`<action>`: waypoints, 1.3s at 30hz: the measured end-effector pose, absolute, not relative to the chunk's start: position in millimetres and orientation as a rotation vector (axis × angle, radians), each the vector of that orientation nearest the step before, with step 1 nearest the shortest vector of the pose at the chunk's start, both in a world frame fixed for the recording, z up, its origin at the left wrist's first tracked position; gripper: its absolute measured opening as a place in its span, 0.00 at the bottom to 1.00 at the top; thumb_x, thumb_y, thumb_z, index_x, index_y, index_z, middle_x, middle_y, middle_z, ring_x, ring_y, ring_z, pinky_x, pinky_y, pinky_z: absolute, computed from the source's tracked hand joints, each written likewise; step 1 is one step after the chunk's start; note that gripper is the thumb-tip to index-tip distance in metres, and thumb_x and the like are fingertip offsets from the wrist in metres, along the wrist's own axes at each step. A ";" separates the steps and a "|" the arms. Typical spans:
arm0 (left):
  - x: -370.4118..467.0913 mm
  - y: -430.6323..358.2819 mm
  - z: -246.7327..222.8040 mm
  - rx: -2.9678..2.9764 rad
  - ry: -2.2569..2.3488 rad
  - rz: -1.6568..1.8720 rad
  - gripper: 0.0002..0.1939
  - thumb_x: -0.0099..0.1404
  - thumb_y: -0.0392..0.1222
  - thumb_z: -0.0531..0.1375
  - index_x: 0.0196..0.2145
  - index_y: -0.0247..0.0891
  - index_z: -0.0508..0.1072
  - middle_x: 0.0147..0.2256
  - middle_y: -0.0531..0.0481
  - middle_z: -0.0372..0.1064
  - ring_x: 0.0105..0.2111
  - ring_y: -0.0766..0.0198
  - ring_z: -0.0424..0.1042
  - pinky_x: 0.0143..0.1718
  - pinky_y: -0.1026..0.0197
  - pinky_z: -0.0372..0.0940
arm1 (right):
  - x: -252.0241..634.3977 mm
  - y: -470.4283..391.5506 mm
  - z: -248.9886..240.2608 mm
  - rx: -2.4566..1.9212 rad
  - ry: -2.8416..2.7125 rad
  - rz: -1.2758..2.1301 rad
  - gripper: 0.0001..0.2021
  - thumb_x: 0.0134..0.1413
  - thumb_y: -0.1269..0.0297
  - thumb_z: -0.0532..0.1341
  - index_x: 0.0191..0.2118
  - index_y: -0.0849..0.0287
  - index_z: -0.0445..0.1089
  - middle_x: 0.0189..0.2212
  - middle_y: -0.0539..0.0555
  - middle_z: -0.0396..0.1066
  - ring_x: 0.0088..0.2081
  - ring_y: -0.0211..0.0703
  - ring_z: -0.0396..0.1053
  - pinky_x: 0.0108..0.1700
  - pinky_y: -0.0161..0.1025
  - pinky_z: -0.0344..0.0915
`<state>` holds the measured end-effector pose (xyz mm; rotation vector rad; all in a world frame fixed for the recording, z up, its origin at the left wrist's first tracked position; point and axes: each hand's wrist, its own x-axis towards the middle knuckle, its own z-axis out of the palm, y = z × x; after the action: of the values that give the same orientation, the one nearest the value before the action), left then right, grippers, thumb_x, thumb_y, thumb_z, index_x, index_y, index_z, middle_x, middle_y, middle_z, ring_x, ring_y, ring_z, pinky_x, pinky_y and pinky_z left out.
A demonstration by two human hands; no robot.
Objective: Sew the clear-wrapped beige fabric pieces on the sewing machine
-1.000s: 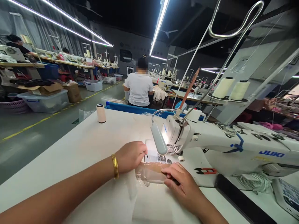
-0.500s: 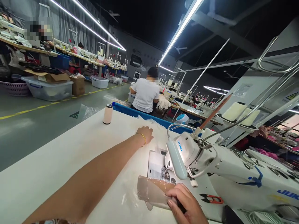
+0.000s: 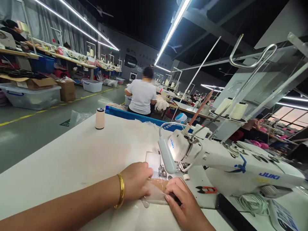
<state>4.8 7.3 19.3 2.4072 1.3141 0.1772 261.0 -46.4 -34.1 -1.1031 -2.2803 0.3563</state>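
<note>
My left hand (image 3: 137, 181), with a gold bangle at the wrist, is closed on the left end of a thin, glossy beige piece (image 3: 156, 194); whether it is cloth or plastic film I cannot tell. Thumb and fingers of my right hand (image 3: 183, 200) pinch its right end. A dark item shows under the right fingers, mostly hidden. Just beyond both hands is the head of a white sewing machine (image 3: 179, 146), its needle area close to the piece's far edge. Orange-handled thread snips (image 3: 206, 190) lie to the right of my right hand.
A beige thread cone (image 3: 100, 119) stands at the white table's (image 3: 72, 154) far left. Blue cloth (image 3: 134, 116) runs along the back edge. A long black object (image 3: 232, 211) and a coiled pale cable (image 3: 252, 203) lie right. A person in white (image 3: 141, 96) sits beyond.
My left hand has come back from the far side of the table and taken hold of the beige piece's left end. My right hand keeps its hold. The view has turned slightly right.
</note>
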 end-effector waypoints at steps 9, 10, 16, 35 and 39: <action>11.9 6.4 17.3 2.244 1.271 0.184 0.07 0.55 0.38 0.59 0.28 0.43 0.61 0.31 0.52 0.67 0.36 0.55 0.69 0.34 0.59 0.60 | 265.2 -51.8 -21.0 -1.379 -1.931 0.723 0.12 0.67 0.61 0.59 0.53 0.55 0.71 0.36 0.50 0.71 0.35 0.43 0.68 0.37 0.38 0.66; 10.4 6.5 16.6 2.175 1.256 0.202 0.07 0.55 0.40 0.59 0.30 0.43 0.62 0.30 0.54 0.66 0.33 0.57 0.68 0.32 0.59 0.59 | 265.9 -51.3 -20.6 -1.384 -1.915 0.735 0.13 0.67 0.62 0.59 0.53 0.55 0.72 0.36 0.50 0.71 0.35 0.43 0.68 0.38 0.38 0.65; 3.4 6.9 20.0 1.957 1.146 0.235 0.15 0.59 0.56 0.59 0.35 0.42 0.68 0.23 0.59 0.57 0.26 0.61 0.61 0.31 0.60 0.57 | 267.2 -47.2 -18.3 -1.374 -1.857 0.726 0.08 0.63 0.65 0.61 0.45 0.54 0.75 0.34 0.49 0.69 0.37 0.44 0.67 0.41 0.39 0.64; 3.9 6.2 13.1 1.990 1.197 0.361 0.22 0.68 0.61 0.49 0.25 0.43 0.56 0.25 0.56 0.52 0.27 0.62 0.52 0.30 0.60 0.52 | 272.1 -34.8 -27.6 -1.374 -1.591 0.898 0.16 0.70 0.53 0.58 0.31 0.55 0.61 0.27 0.44 0.54 0.30 0.39 0.52 0.33 0.37 0.50; 4.8 3.6 10.5 2.158 1.174 0.367 0.21 0.73 0.57 0.45 0.28 0.42 0.59 0.28 0.52 0.60 0.29 0.58 0.60 0.33 0.58 0.57 | 271.6 -35.8 -25.2 -1.310 -1.574 0.922 0.19 0.71 0.50 0.59 0.31 0.54 0.59 0.27 0.44 0.52 0.30 0.39 0.50 0.34 0.37 0.50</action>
<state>4.8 3.6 10.5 2.1578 1.1742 0.3668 271.6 -35.8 -25.2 -1.3098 -1.5743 0.9222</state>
